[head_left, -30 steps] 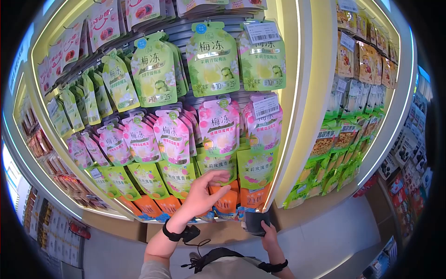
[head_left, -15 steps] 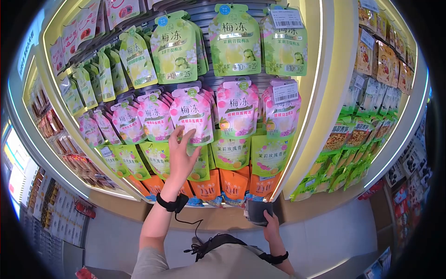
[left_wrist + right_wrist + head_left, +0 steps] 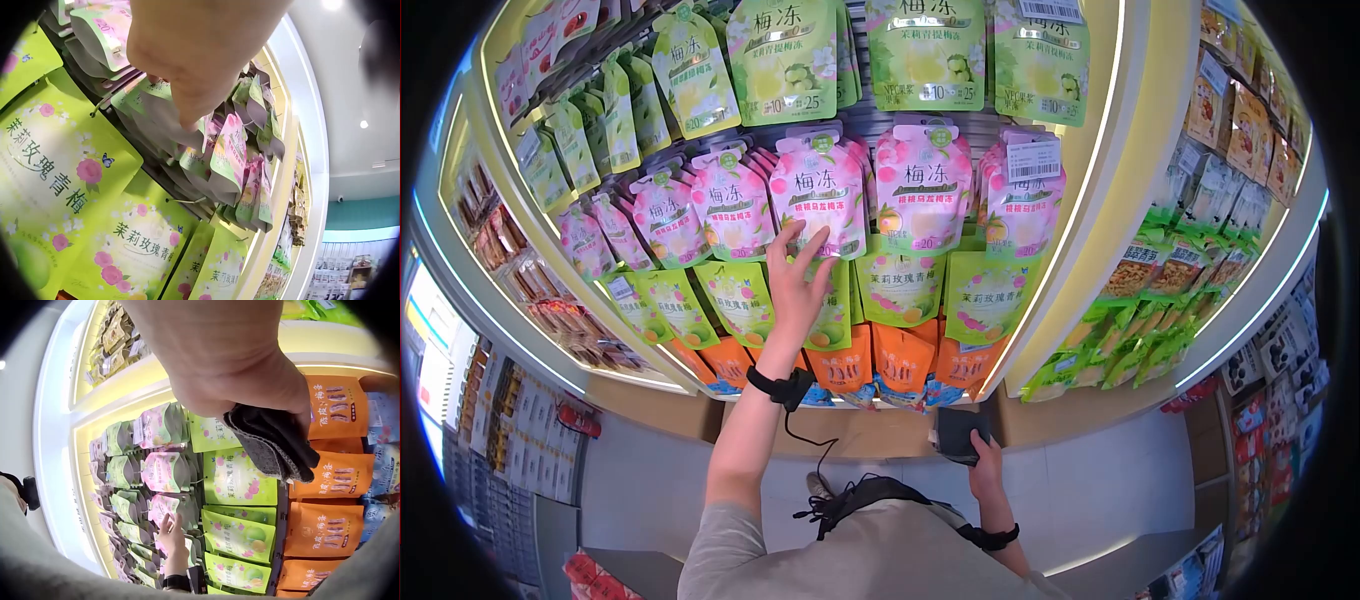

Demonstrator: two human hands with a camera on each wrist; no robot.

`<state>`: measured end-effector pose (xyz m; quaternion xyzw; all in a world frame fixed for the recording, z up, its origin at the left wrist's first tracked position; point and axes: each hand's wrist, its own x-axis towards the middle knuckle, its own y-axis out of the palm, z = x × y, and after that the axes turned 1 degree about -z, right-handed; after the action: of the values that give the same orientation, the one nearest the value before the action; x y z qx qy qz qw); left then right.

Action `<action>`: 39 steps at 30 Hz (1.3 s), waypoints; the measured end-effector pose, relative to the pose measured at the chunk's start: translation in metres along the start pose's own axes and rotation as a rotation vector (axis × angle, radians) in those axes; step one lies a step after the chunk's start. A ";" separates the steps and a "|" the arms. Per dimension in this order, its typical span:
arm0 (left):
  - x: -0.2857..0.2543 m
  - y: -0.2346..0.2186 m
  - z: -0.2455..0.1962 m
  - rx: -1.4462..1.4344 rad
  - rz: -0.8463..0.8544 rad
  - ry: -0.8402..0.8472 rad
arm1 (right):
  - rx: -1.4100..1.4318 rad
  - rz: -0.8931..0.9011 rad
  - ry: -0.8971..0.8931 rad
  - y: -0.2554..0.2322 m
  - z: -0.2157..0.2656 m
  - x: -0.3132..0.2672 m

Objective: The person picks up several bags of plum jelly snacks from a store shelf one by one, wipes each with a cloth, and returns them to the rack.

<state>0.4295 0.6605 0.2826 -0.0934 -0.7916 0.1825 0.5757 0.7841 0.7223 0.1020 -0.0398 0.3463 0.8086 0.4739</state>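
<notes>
My left hand (image 3: pixel 798 285) reaches up to the rack, its fingers slightly bent and spread against the lower part of a pink pouch (image 3: pixel 812 180). More pink pouches hang on hooks to either side. Seen in the right wrist view, the same left hand (image 3: pixel 172 542) is at the pouch's bottom edge. From the left wrist, that hand's back fills the top and hides its fingertips. Low on the right, my right hand (image 3: pixel 987 465) grips a folded dark grey cloth (image 3: pixel 958 437); its layered edges show up close in the right wrist view.
Light green pouches (image 3: pixel 785 65) hang above the pink row. Beneath are yellow-green packets (image 3: pixel 900 290) and orange packets (image 3: pixel 902 358). A lit yellow partition (image 3: pixel 1090 200) divides this rack from snack bags (image 3: pixel 1140 270) on the right. A cable runs from the left wristband (image 3: pixel 780 387).
My left hand has moved from in front of the yellow-green and orange packets up to the pink pouch. The head view has shifted; the right hand keeps its hold on the cloth.
</notes>
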 end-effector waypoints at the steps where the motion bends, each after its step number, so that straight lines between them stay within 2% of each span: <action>1: 0.001 0.004 0.005 -0.012 -0.014 0.013 | 0.008 0.004 -0.014 0.002 0.002 0.002; 8: -0.013 -0.004 -0.002 -0.039 -0.014 -0.076 | 0.023 0.044 -0.005 -0.001 -0.008 0.001; 15: -0.010 -0.035 -0.019 -0.073 0.020 -0.015 | -0.022 0.075 -0.029 -0.016 -0.026 0.020; 17: -0.009 -0.046 -0.022 -0.129 0.072 -0.083 | -0.026 0.037 -0.017 -0.014 -0.028 0.018; 19: -0.001 -0.058 -0.026 -0.141 0.013 -0.058 | -0.015 0.053 0.001 -0.011 -0.030 0.020; 25: 0.065 -0.092 -0.041 -0.145 -0.071 -0.017 | -0.010 0.080 0.025 -0.019 -0.045 0.040; 30: 0.128 -0.093 -0.050 -0.119 -0.181 0.055 | -0.078 0.053 0.007 -0.005 -0.041 0.037; 33: 0.154 -0.084 -0.068 -0.127 -0.161 0.135 | -0.052 0.076 -0.019 -0.003 -0.037 0.033; 34: 0.161 -0.076 -0.071 -0.129 -0.150 0.261 | -0.048 0.061 -0.013 -0.008 -0.040 0.026; 39: 0.189 -0.031 -0.107 -0.112 -0.190 0.279 | -0.038 0.005 0.010 -0.018 -0.037 0.029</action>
<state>0.4719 0.7188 0.4891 -0.0744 -0.7183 0.0679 0.6884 0.7734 0.7272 0.0532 -0.0519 0.3336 0.8160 0.4693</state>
